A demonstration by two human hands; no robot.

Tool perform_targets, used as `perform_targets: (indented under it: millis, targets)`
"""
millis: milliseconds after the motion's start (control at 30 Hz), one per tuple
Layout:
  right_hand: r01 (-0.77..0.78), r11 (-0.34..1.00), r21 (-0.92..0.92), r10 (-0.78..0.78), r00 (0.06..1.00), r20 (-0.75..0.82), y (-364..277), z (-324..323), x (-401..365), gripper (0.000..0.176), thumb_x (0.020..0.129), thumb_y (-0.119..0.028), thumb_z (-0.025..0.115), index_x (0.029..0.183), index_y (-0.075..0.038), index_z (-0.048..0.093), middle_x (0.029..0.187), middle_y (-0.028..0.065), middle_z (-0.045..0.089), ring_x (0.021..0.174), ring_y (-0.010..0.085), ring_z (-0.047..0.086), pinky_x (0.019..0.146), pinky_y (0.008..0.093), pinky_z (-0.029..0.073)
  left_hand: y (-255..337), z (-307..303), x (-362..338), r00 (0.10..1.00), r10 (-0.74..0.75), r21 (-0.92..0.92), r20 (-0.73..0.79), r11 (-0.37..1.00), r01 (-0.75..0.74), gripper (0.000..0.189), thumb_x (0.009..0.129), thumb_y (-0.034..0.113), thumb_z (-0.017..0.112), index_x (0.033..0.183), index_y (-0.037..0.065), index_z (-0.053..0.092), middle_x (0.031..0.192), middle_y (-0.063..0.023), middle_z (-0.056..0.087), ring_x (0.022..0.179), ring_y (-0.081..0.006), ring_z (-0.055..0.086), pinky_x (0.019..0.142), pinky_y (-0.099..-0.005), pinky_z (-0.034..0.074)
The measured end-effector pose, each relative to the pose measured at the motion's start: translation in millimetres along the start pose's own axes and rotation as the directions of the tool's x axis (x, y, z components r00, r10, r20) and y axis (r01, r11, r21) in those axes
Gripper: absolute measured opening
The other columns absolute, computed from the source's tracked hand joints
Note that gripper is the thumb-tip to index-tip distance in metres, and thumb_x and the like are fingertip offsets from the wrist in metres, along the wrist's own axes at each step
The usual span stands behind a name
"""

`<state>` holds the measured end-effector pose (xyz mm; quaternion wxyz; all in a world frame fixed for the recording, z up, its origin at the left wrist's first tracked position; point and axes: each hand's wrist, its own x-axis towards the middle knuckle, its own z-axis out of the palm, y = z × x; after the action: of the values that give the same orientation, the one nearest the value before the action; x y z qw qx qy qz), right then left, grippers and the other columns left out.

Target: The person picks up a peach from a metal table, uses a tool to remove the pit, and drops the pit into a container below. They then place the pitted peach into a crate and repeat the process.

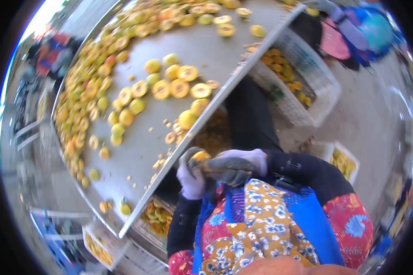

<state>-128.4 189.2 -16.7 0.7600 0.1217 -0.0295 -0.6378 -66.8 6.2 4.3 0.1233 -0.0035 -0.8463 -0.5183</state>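
My left hand (pixel 191 176), in a grey-and-lilac work glove, is closed around a yellow peach piece (pixel 200 156) in front of my chest. My right hand (pixel 236 167), gloved the same way, is closed and meets the left one at the peach. A brownish tool-like shape (pixel 211 168) runs between the hands; blur hides its kind. Beyond them, the metal table (pixel 137 176) carries cut peach halves (pixel 179 88), cut face up, and whole-looking yellow peaches (pixel 187 119) near its edge. Small pit-like bits (pixel 170 137) lie along that edge.
A white crate (pixel 323 82) of peach pieces stands right of the table. A smaller white box (pixel 353 160) sits on the floor, and another crate (pixel 158 215) is below the table edge. A person (pixel 353 34) works at the upper right. A peach heap (pixel 85 101) lines the far side.
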Motion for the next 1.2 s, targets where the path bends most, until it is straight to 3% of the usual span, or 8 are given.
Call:
perform_targets:
  millis: [367,500,633,767,933,1067,1133,1200]
  targets:
    - [0.042,0.935,-0.353,-0.155,0.942,-0.299,8,55,16,0.037,0.102,-0.043,0.055,0.095,-0.007,0.056,0.059,-0.0022,0.042,0.044,0.0061,0.04,0.039,0.0209,0.032,-10,-1,-22,0.866,-0.469,-0.595,-0.171,0.75,0.289,0.052,0.107,0.046,0.039,0.112,-0.002,0.06,0.096,-0.0109,0.068,0.088,-0.0164,0.066,0.08,-0.0283,0.053]
    - [-0.033,0.732,-0.68,-0.29,0.888,-0.356,5,55,18,0.041,0.102,-0.046,0.053,0.091,-0.007,0.057,0.061,-0.0023,0.045,0.049,0.0068,0.042,0.045,0.0232,0.033,-6,-76,-61,0.72,-0.319,0.061,-0.616,0.892,0.448,0.043,0.107,0.036,0.044,0.11,-0.004,0.061,0.089,-0.0206,0.069,0.081,-0.0291,0.068,0.072,-0.0385,0.052]
    - [-0.261,0.471,-0.842,-0.387,0.797,-0.463,5,44,18,0.038,0.103,-0.043,0.052,0.087,-0.009,0.057,0.064,-0.0056,0.047,0.053,0.0038,0.042,0.047,0.0221,0.032,-3,-162,-105,0.538,-0.494,0.67,-0.683,-0.129,0.731,0.058,0.098,0.045,0.055,0.139,0.004,0.048,0.139,-0.0276,0.049,0.109,-0.0392,0.063,0.088,-0.0456,0.053]
    - [-0.288,0.505,-0.814,-0.383,0.77,-0.51,-1,42,22,0.035,0.102,-0.041,0.053,0.091,-0.008,0.059,0.064,-0.0041,0.049,0.05,0.0055,0.043,0.045,0.0228,0.033,-52,-188,4,0.869,-0.125,0.769,-0.479,0.418,0.484,0.052,0.094,0.036,0.062,0.136,0.007,0.052,0.133,-0.0264,0.053,0.119,-0.0392,0.056,0.097,-0.0477,0.047]
    - [-0.302,0.453,-0.839,-0.506,0.688,-0.52,-4,56,17,0.034,0.103,-0.037,0.051,0.092,-0.007,0.059,0.062,-0.0018,0.049,0.047,0.0069,0.043,0.043,0.0239,0.034,-199,-183,147,0.999,0.024,0.962,-0.026,0.272,0.018,0.054,0.087,0.026,0.064,0.137,0.009,0.049,0.126,-0.021,0.058,0.113,-0.0421,0.059,0.096,-0.049,0.048]
    - [-0.18,0.346,-0.921,-0.667,0.643,-0.377,-7,55,8,0.028,0.103,-0.032,0.053,0.096,-0.006,0.058,0.063,-0.0033,0.048,0.05,0.005,0.042,0.045,0.023,0.033,-190,-184,143,0.961,-0.018,0.792,-0.277,0.562,0.239,0.051,0.09,0.03,0.065,0.133,0.006,0.051,0.109,-0.0162,0.065,0.097,-0.0358,0.066,0.079,-0.0469,0.055]
    - [-0.131,-0.026,-0.991,-0.718,0.692,-0.073,-14,51,13,0.022,0.101,-0.026,0.055,0.101,-0.004,0.057,0.064,0.0015,0.052,0.051,0.0122,0.049,0.047,0.0276,0.038,-140,-175,113,0.876,-0.396,-0.138,-0.276,0.918,0.372,0.048,0.094,0.034,0.064,0.131,0.006,0.052,0.102,-0.0124,0.065,0.084,-0.0288,0.068,0.065,-0.0396,0.055]
    - [-0.159,-0.461,-0.873,-0.69,0.684,0.239,-22,57,31,0.021,0.096,-0.017,0.059,0.109,-0.001,0.056,0.067,0.011,0.06,0.055,0.0263,0.059,0.052,0.0378,0.046,-93,-157,75,0.827,-0.553,-0.681,-0.1,0.644,0.349,0.045,0.099,0.039,0.059,0.129,0.006,0.054,0.096,-0.0082,0.065,0.072,-0.0209,0.067,0.053,-0.0315,0.052]
